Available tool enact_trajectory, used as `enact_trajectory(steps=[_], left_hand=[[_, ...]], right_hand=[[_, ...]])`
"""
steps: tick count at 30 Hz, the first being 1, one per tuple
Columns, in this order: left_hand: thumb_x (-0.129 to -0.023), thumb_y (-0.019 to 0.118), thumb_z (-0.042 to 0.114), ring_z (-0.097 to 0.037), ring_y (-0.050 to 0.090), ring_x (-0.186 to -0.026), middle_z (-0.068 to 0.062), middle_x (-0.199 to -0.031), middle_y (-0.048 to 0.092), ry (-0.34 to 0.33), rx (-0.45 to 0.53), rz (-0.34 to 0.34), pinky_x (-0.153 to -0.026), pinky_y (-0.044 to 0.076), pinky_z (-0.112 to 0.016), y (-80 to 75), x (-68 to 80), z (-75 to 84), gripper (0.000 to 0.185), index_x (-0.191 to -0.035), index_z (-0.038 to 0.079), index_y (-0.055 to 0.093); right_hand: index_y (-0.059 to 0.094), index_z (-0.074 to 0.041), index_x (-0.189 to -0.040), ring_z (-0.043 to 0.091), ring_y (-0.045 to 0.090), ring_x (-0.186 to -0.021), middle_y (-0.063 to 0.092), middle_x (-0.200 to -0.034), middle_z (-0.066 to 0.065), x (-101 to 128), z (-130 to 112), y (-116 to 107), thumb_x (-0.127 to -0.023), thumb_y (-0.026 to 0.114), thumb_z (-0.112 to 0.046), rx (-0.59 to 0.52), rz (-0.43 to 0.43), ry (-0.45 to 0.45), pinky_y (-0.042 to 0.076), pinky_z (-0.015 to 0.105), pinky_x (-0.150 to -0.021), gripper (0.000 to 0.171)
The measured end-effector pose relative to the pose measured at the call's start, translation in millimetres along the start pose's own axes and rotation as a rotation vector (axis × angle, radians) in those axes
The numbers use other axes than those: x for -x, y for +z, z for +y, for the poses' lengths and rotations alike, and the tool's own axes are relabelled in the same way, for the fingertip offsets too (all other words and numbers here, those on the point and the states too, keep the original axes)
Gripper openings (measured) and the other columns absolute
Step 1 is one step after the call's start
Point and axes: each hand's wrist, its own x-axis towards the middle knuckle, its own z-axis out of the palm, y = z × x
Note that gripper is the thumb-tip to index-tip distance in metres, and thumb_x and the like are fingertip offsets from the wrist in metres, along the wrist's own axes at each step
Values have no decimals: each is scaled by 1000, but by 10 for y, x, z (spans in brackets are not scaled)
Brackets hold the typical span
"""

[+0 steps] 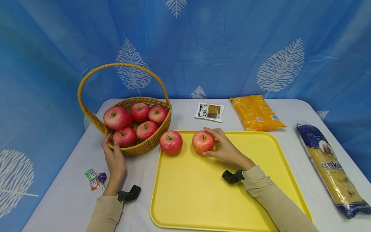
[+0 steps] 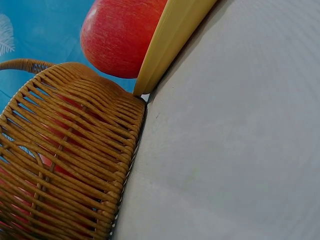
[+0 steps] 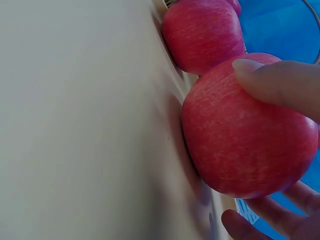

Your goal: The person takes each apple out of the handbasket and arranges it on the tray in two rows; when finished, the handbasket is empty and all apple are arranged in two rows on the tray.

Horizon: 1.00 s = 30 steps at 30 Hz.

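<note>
My right hand (image 1: pixel 224 148) holds a red apple (image 1: pixel 202 142) at the back of the yellow tray (image 1: pixel 185 193), thumb on the near side and fingers round the far side. In the right wrist view, the thumb presses on this apple (image 3: pixel 245 130), which sits on or just above the tray. Left of it, a second apple (image 1: pixel 171 142) lies at the tray's back left corner, beside the wicker basket (image 1: pixel 145 146). Several apples (image 1: pixel 140 112) fill the basket. With fingers and thumb at the basket's near left rim, my left hand (image 1: pixel 115 162) grips it; the left wrist view hides that hand.
Wrapped candies (image 1: pixel 92 178) and a purple lollipop (image 1: pixel 102 177) lie left of the left wrist. Behind the tray are a small white packet (image 1: pixel 209 111) and an orange bag (image 1: pixel 257 112). A long blue-and-yellow package (image 1: pixel 331 169) lies at the right. A blue curtain (image 1: pixel 208 48) hangs behind the table.
</note>
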Motion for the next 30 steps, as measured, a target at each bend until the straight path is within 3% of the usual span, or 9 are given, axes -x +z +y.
enact_trajectory(steps=[6, 18, 26, 30], left_hand=[[-97, 34, 24, -17, 19, -138, -5, -148, 26, 3, -2, 2, -114, 13, -34, -5, 10, 0, 42, -135, 7, 29], [-98, 33, 22, -19, 19, -138, -7, -147, 27, 10, 23, 4, -115, 12, -36, 1, -6, -15, 41, -136, 8, 29], [-97, 34, 23, -18, 18, -138, -4, -148, 25, -3, 12, -7, -115, 13, -37, -3, 2, -12, 41, -136, 9, 28], [-97, 33, 20, -21, 17, -139, -9, -148, 23, -17, 19, -16, -115, 12, -39, -14, 61, 175, 42, -136, 5, 27]], right_hand=[[40, -16, -136, 27, 44, -115, 39, -122, 9, 22, -13, -1, -69, 79, -24, 38, -23, 21, 40, 48, -98, 77], [39, -25, -136, 25, 43, -116, 37, -126, 6, 52, -19, -9, -66, 79, -32, 37, -27, 32, 37, 48, -99, 81], [36, -18, -138, 22, 45, -116, 38, -129, 7, 51, -35, -43, -73, 74, -30, 42, -5, 13, 42, 41, -97, 76], [34, -19, -138, 24, 41, -119, 39, -130, 9, 47, -37, -82, -78, 70, -27, 58, 4, 5, 36, 46, -100, 71]])
